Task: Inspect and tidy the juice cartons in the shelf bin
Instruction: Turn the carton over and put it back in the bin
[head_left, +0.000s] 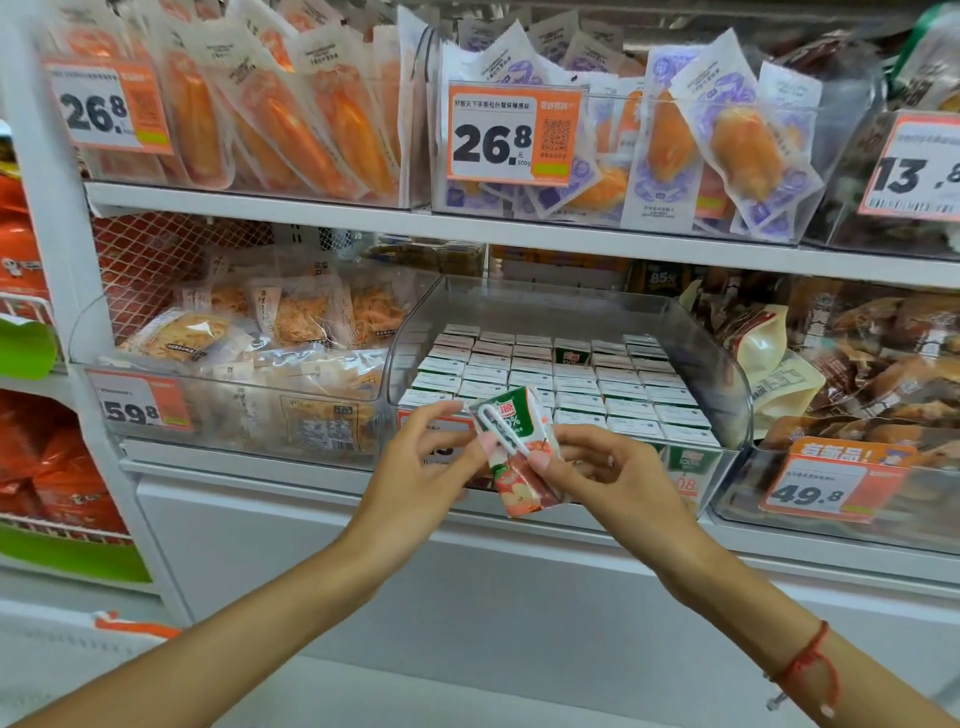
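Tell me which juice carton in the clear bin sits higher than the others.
The small green-faced juice carton in the back rows of the clear plastic shelf bin: it pokes above its flat white-topped neighbours, showing its green side.

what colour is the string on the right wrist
Red, seen in the head view: a thin cord bracelet.

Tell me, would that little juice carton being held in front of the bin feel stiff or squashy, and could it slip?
The juice carton looks like a small paperboard box with sharp folded edges, so probably fairly stiff, though hard pinching might dent it. Its glossy print suggests a slightly slick surface. The left hand and right hand hold it by fingertips alone, so it seems light.
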